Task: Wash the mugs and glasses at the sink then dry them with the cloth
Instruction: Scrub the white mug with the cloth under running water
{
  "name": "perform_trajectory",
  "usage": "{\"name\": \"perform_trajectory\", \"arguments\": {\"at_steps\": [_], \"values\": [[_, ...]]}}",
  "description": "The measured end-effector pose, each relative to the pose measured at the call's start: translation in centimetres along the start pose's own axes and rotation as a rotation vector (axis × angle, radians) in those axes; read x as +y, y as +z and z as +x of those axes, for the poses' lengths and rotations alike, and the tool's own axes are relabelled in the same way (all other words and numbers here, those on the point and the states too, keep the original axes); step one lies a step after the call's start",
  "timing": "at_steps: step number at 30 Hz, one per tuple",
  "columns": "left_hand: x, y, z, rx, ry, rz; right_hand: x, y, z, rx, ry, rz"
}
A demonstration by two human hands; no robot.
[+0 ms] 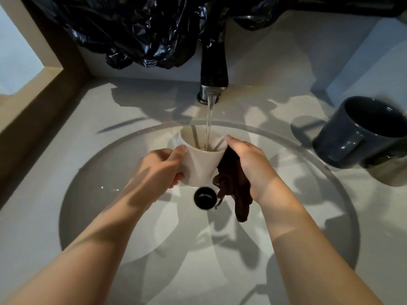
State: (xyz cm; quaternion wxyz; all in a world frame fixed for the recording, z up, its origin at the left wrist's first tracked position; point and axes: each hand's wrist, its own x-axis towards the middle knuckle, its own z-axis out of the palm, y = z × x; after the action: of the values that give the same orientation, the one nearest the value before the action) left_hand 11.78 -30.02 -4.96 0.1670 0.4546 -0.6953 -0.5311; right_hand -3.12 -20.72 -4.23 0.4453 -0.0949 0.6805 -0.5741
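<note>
Over the round, pale sink (110,194), above its black drain plug (205,198), the left hand (158,166) grips a smooth white mug (201,166), fingers curled round its side. The right hand (248,164) clutches a limp brown cloth (233,183) against the mug's other side, with the thumb at the rim. Water (210,115) from the dark tap (213,69) runs into the mug and pools inside. A glossy dark mug (363,133) sits on the counter past the sink's right rim — crinkled black plastic (143,34) hangs behind.

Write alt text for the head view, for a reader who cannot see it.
Over a round sink, the left hand grips a white cup under the running tap while the right hand holds a dark cloth against its side. A dark blue mug sits on the counter at right.
</note>
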Motion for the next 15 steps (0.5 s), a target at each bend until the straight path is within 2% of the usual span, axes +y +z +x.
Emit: {"name": "perform_trajectory", "arguments": {"at_steps": [3,5,8,11,15], "values": [[-0.8,-0.4,-0.1,-0.029,0.020,0.204,-0.1,-0.6,0.0,0.098,-0.012,-0.042],[-0.9,-0.5,-0.3,-0.067,0.008,0.232,-0.2,-1.1,-0.1,0.151,-0.037,-0.068],[-0.6,0.1,-0.4,-0.063,-0.006,0.233,-0.5,-1.6,-0.3,0.155,-0.073,-0.006],[-0.6,0.5,-0.3,-0.030,0.008,0.442,-0.6,-2.0,-0.2,0.183,-0.096,0.009],[-0.6,0.0,-0.8,-0.040,0.070,0.527,-0.7,-2.2,-0.3,0.154,-0.099,0.086]]}}
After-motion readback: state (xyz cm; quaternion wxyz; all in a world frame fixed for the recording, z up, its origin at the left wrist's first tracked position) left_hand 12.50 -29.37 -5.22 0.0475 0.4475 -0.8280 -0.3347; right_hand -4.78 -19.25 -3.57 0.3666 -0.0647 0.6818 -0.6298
